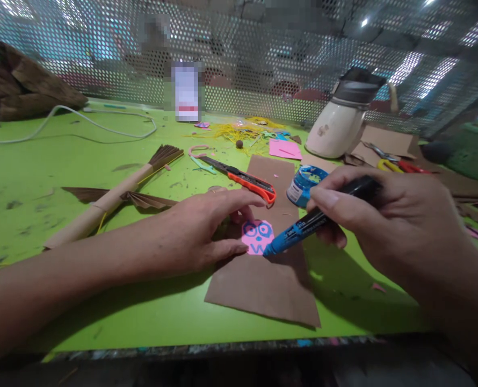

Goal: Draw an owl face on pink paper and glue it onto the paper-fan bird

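Note:
A small pink paper cutout (258, 236) carries blue lines for two round eyes, a nose and a zigzag mouth. It lies on a strip of brown cardboard (263, 293). My left hand (210, 226) steadies the cutout from the left, thumb at its edge and fingers curled near its top. Between the fingers of my right hand (392, 215) is a black and blue permanent marker (303, 228), tilted so its blue end meets the cutout's lower right edge. Beyond the left hand rests an orange utility knife (251, 183), partly over the cardboard. An uncapped jar of blue paint (303, 185) stands near the marker.
At left lies a cardboard tube (114, 196) with pleated brown paper pieces. A white jug (335, 118), scissors (396, 161), pink paper (285, 149), yellow shreds (239, 131) and a phone (186, 91) are farther back. A white cable (114, 113) crosses the green table (142, 306) before a perforated screen.

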Available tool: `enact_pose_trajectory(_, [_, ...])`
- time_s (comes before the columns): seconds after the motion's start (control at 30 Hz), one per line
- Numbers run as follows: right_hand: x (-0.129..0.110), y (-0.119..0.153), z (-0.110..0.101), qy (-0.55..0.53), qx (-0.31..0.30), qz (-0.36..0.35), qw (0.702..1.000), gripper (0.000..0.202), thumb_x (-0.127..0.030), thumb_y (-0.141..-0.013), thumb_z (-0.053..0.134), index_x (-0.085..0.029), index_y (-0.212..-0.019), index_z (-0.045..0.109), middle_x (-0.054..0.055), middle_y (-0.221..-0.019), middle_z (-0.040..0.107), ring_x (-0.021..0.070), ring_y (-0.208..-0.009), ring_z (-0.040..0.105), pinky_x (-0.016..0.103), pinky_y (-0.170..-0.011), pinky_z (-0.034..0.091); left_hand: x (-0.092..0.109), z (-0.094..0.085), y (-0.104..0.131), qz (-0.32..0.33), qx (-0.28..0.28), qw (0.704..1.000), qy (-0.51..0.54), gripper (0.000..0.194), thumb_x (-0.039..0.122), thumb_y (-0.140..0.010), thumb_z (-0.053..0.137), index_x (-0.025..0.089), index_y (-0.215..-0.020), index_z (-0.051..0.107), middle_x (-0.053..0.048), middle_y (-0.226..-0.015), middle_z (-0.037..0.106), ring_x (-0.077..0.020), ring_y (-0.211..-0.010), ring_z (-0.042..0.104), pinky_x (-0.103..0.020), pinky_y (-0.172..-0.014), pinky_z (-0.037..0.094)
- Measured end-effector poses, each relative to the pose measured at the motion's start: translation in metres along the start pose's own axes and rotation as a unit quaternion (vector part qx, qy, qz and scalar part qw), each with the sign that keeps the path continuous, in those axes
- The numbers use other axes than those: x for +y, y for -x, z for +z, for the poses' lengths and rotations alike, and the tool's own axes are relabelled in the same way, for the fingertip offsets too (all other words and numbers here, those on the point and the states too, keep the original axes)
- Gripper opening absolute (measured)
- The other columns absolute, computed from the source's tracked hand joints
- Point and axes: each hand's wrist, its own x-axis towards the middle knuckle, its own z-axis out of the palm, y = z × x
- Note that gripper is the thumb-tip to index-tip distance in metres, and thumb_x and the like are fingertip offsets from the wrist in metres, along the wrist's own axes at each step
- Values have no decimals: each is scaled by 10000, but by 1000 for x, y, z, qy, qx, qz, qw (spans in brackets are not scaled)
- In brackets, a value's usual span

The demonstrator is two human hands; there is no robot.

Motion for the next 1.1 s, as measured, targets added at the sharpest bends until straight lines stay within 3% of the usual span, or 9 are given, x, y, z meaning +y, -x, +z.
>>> enact_pose_trajectory(0.3, [1, -2, -6, -8, 59, 45, 997, 182, -331, -847, 625, -232, -695, 627, -47, -471, 600, 102, -393, 531, 206, -340, 366, 0, 0, 1, 2, 2, 1000, -21, 519, 211, -810, 679, 208, -1309, 535, -54, -1091, 662, -198, -938, 624, -285, -775, 495])
enact_pose_trajectory(0.5, [4, -1, -4, -6, 47, 30, 998, 124, -287, -846, 627, -225, -740, 635, -44, -511, 614, 122, -433, 559, 230, -371, 397, 0, 0, 0, 0, -3, 1000, -13, 515, 215, -811, 675, 219, -1306, 535, -48, -1076, 665, -193, -927, 627, -278, -769, 494])
enact_pose_trajectory(0.73, [1, -1, -2, 10, 14, 10, 1000, 261, -284, -852, 627, -214, -602, 601, -48, -503, 557, 91, -429, 498, 222, -391, 367, 1, -1, -1, 0, -3, 1000, -3, 525, 191, -814, 666, 212, -1320, 528, -51, -1085, 666, -188, -926, 628, -274, -770, 493])
enact_pose_trajectory(0.9, [-1, 1, -1, -20, -5, 21, 1000, 209, -293, -859, 617, -215, -666, 619, -52, -520, 564, 93, -443, 519, 215, -402, 396, 0, -1, -1, -1, -5, 1000, 1, 536, 190, -808, 675, 208, -1324, 527, -58, -1093, 664, -194, -938, 623, -274, -768, 492])
enact_pose_trajectory(1.1, [-2, 0, -4, -47, 49, 43, 997, 219, -287, -854, 610, -214, -648, 603, -43, -477, 576, 102, -416, 525, 219, -381, 386, 1, -1, -1, -9, -7, 1000, -11, 511, 226, -816, 669, 204, -1309, 536, -57, -1060, 669, -198, -912, 620, -280, -748, 492])
